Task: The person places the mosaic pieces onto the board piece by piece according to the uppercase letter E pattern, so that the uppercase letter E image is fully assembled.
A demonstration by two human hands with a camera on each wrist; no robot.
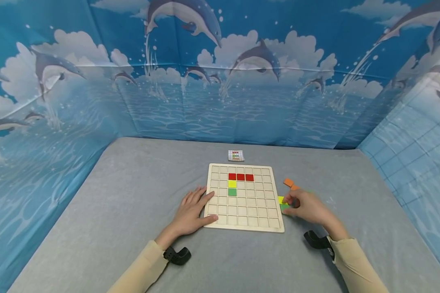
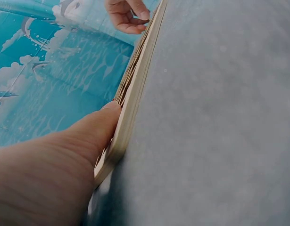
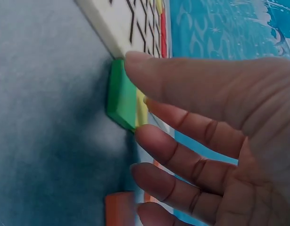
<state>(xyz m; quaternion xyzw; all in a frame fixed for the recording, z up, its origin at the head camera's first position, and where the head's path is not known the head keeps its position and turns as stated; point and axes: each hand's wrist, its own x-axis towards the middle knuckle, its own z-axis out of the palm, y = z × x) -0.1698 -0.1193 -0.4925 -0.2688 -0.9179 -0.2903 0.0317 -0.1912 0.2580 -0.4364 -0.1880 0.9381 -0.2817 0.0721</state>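
I have the loose green tile (image 3: 120, 94) on the counter (image 1: 150, 175), against the board's right edge towards its near end. My right hand (image 1: 309, 206) is at it, thumb over the tile's board side and fingers bent round opposite, with only a narrow gap between them; I can't tell whether they have closed on it. A loose yellow tile (image 1: 280, 199) sits right beside it, under the index fingertip, so I'd judge the green one best taken by its two opposite edges and lifted straight up, lest the yellow come along or the thumb catch the board's rim.

The board (image 1: 249, 219) is a shallow tray of square cells. Three red tiles (image 1: 240, 177) fill neighbouring cells in the second row from the far side; below the leftmost lies a set yellow tile (image 1: 232, 184), then a set green tile (image 1: 232, 192), one per cell. My left hand (image 1: 191, 213) rests spread at the board's left edge, thumb on its near corner; light, even pressure there should stop it sliding.

Further out, orange tiles (image 1: 288, 182) lie beyond the right hand, one partly covered. Past the far edge is a card (image 1: 236, 155) with a small coloured grid.
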